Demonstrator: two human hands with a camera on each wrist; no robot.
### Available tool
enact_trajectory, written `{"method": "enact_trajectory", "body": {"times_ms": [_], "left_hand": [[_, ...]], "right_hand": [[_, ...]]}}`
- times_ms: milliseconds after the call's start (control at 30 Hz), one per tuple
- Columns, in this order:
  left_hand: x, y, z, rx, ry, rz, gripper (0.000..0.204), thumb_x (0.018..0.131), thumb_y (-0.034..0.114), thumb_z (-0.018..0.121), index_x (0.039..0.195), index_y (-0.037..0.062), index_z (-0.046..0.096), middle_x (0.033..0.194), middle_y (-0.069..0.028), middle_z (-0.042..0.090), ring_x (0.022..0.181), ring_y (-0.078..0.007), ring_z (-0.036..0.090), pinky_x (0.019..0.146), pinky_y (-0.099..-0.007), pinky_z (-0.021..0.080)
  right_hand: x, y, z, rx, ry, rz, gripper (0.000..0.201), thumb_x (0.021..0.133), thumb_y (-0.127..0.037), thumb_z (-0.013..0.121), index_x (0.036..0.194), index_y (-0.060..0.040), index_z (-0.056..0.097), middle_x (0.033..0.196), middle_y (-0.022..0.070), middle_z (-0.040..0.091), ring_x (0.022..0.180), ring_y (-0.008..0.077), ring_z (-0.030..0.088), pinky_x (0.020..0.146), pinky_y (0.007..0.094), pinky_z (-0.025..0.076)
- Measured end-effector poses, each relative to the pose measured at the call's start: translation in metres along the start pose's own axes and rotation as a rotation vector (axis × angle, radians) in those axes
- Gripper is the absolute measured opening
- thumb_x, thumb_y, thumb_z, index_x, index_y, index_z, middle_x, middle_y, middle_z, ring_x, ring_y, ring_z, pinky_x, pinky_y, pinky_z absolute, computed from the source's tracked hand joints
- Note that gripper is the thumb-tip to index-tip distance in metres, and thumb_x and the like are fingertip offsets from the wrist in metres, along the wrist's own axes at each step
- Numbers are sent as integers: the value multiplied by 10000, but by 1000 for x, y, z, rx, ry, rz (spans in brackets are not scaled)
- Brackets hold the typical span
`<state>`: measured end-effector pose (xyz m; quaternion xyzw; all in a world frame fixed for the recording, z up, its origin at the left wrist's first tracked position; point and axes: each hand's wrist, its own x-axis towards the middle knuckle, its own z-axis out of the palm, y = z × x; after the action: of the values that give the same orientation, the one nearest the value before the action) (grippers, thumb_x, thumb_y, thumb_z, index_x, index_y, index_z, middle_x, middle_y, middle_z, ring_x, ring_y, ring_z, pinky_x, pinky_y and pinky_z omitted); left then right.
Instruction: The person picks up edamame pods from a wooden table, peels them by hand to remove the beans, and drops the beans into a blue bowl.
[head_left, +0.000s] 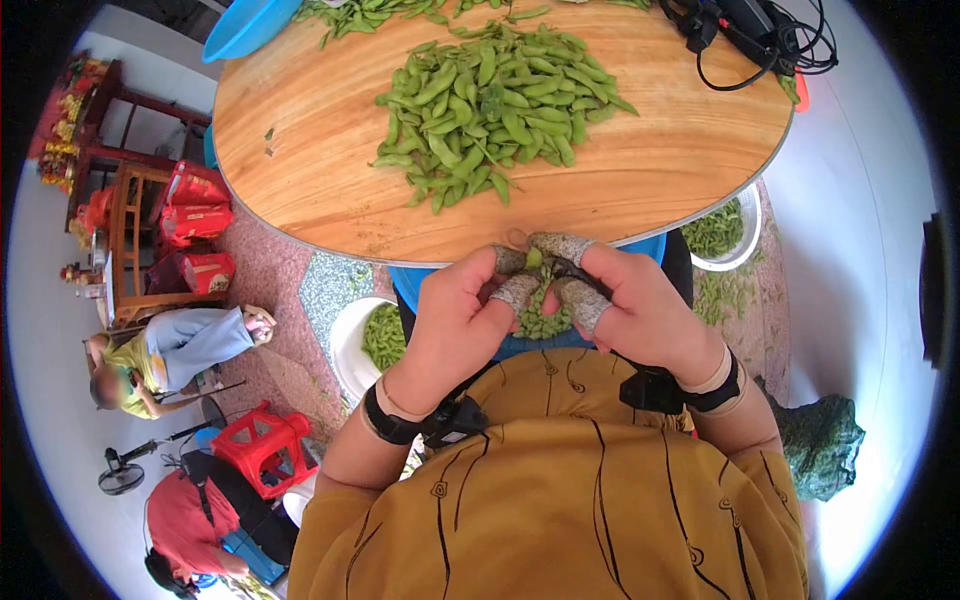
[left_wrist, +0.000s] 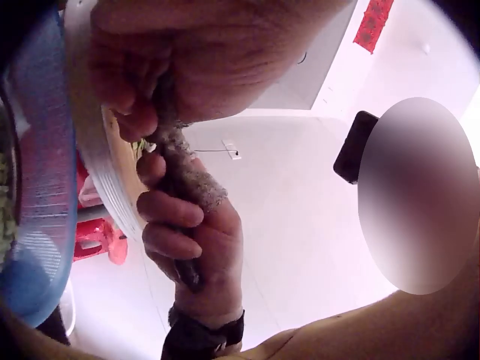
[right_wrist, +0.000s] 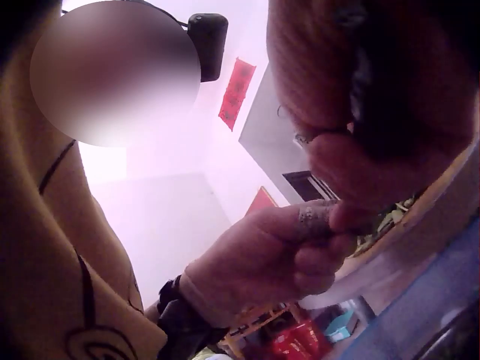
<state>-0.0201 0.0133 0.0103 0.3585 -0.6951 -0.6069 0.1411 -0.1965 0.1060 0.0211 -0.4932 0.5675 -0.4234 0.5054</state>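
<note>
Over a blue basin [head_left: 406,284] at the table's near edge, my two hands meet at a green bean pod [head_left: 534,258]. My left hand [head_left: 452,305] pinches it between thumb and forefinger from the left. The right hand [head_left: 650,305] has thumb and finger curled at the same pod from the right. Grey, worn wrappings [head_left: 515,290] cover the thumbs and forefingers. Shelled green beans [head_left: 541,326] lie below the fingertips. A long dark thing [left_wrist: 191,274] lies along the right palm in the left wrist view; its kind is unclear.
A heap of bean pods [head_left: 490,105] lies on the round wooden table [head_left: 300,190]. White tubs with green contents stand left [head_left: 350,340] and right [head_left: 752,225]. Black cables [head_left: 780,45] lie far right. Two people, a red stool [head_left: 265,450] and a fan [head_left: 122,475] are at the left.
</note>
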Motion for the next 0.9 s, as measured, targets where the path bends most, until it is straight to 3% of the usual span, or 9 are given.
{"method": "enact_trajectory", "body": {"times_ms": [100, 233, 300, 433, 500, 533, 600, 800, 900], "left_hand": [[0, -1, 0, 196, 16, 184, 220, 832, -74, 445, 983, -7, 591, 779, -16, 626, 587, -62, 518, 528, -197, 421], [0, -7, -9, 4, -86, 25, 195, 849, -56, 488, 1010, -2, 583, 758, -15, 608, 572, -58, 508, 512, -200, 405], [4, -12, -19, -941, -402, -320, 173, 851, 21, 584, 1022, -9, 584, 783, -30, 606, 598, -81, 541, 542, -211, 417], [4, -22, -9, -979, -465, -295, 230, 854, 81, 620, 1058, -17, 579, 796, -7, 600, 586, -63, 501, 530, -226, 416], [1, -23, 5, -168, -88, 66, 210, 790, 76, 660, 967, -6, 582, 760, -42, 588, 558, -113, 498, 514, -276, 431], [0, -23, 4, -167, -88, 64, 210, 790, 76, 660, 967, -6, 582, 760, -42, 588, 558, -113, 498, 514, -276, 431], [-1, -21, 0, 626, 0, 388, 293, 729, 49, 677, 998, -4, 572, 778, -129, 586, 563, -243, 527, 502, -361, 430], [-4, -18, 6, 916, 165, 628, 301, 613, -17, 618, 910, 0, 571, 755, -167, 542, 660, -364, 553, 527, -410, 444], [1, -23, 8, 725, 173, 636, 212, 723, 9, 603, 931, -7, 563, 723, -122, 539, 578, -266, 533, 489, -353, 420]], "right_hand": [[1, 0, -1, 43, -10, 44, 452, 741, 39, 435, 1175, -19, 546, 793, 42, 632, 637, 139, 594, 578, 259, 478], [3, 7, -6, 486, -135, 277, 278, 876, -34, 469, 1136, -36, 569, 755, -10, 591, 560, 52, 518, 462, 197, 424], [-1, 4, -9, 672, -182, 320, 235, 900, -63, 472, 1110, -39, 575, 753, -10, 583, 559, 43, 509, 447, 191, 417], [-3, 6, -6, 700, -142, 322, 167, 916, -83, 477, 1041, -25, 572, 768, 5, 582, 566, 51, 519, 439, 198, 434], [-4, 11, -1, 580, -108, 343, 157, 905, -73, 472, 1017, -21, 568, 768, 9, 584, 568, 57, 528, 442, 203, 446], [-3, 13, 2, 458, -80, 359, 147, 894, -64, 467, 994, -17, 565, 768, 12, 585, 570, 63, 536, 446, 208, 457], [-3, 10, 6, 441, -74, 359, 153, 876, -51, 457, 980, -11, 562, 769, 15, 588, 570, 68, 541, 450, 213, 466], [-2, 5, 10, 350, -20, 315, 189, 825, -17, 432, 959, -2, 565, 765, 26, 597, 567, 75, 550, 454, 217, 474], [-3, 11, 11, 348, -8, 273, 195, 823, -13, 428, 957, -6, 569, 759, 26, 595, 557, 74, 544, 449, 216, 466]]}}
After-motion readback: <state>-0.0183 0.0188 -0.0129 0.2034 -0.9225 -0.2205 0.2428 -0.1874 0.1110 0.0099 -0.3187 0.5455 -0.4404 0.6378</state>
